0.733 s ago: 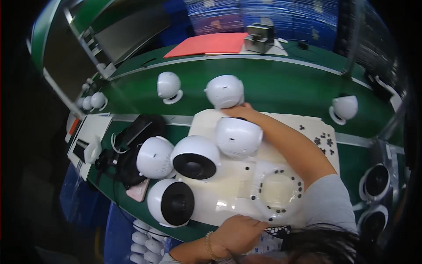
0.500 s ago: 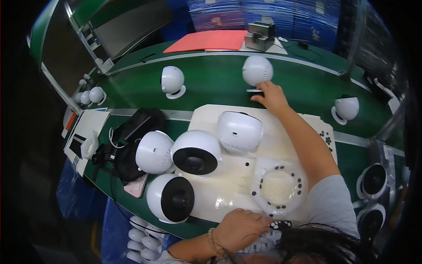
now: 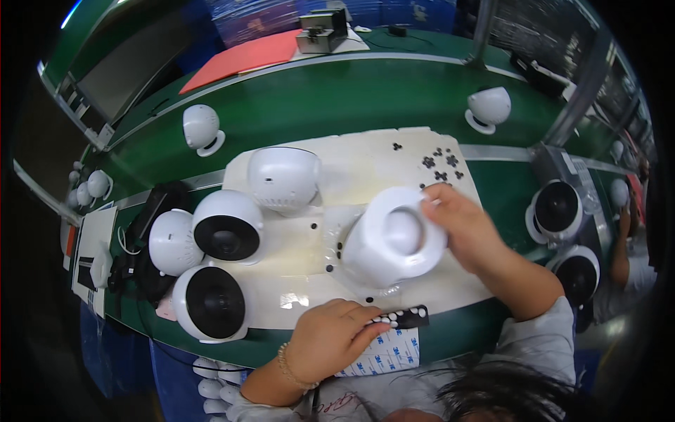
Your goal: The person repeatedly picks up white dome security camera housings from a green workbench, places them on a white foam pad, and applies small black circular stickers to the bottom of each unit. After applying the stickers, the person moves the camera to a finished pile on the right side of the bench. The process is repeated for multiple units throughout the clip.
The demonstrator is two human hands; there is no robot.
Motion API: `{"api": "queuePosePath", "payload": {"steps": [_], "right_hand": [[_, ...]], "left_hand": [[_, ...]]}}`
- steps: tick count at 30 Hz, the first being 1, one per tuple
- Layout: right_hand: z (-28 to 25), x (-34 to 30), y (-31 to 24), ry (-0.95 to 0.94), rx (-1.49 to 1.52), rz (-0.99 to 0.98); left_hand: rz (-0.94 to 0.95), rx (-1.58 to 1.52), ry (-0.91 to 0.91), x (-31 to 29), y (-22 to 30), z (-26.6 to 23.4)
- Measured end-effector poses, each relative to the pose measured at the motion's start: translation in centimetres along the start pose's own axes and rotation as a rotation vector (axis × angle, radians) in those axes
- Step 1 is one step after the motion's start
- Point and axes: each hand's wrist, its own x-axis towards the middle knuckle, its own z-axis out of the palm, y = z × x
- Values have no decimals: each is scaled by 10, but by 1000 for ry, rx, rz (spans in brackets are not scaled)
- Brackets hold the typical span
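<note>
My right hand (image 3: pixel 467 228) grips a white round-bodied camera (image 3: pixel 362 243) by its ring-shaped base, which faces up toward me. The camera is over the cream work sheet (image 3: pixel 281 281), above a clear plastic piece dotted with black pads. Lower down, my left hand (image 3: pixel 330 337) pinches a short black strip (image 3: pixel 416 318) carrying white round dots. Beneath that strip, at the table's front edge, lies a white backing sheet with blue print (image 3: pixel 394 355). To the left stand several white cameras, among them one with a black front (image 3: pixel 211 302) and one facing away (image 3: pixel 285 176).
A green conveyor belt (image 3: pixel 337 98) crosses behind the table, carrying a camera on the left (image 3: pixel 202 126) and another on the right (image 3: pixel 489 107). Small black pads (image 3: pixel 441 176) lie scattered on the work sheet. Cameras (image 3: pixel 557 206) stand at the right. Another person's arm (image 3: pixel 622 246) shows far right.
My right hand has lifted the camera off the belt, brought it near me and tipped its base upward. The left hand stays low with the black strip, now more visible. The view has swung right.
</note>
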Motion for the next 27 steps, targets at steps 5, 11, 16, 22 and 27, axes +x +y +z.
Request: {"api": "queuePosePath", "payload": {"steps": [5,11,16,22,27], "right_hand": [[0,-14,8,-86,-242,-47],[7,-65,7,-301,-822,-457],[12,-65,20,-327,-768,-446],[3,-58,31,-373,-990,-973],[1,-58,18,-326,-617,-744]], "left_hand": [[19,-15,130,-2,-1,4],[29,48,154,-3,10,2],[98,90,221,-1,13,7],[103,59,262,-1,9,8],[132,73,289,-3,9,6]]}}
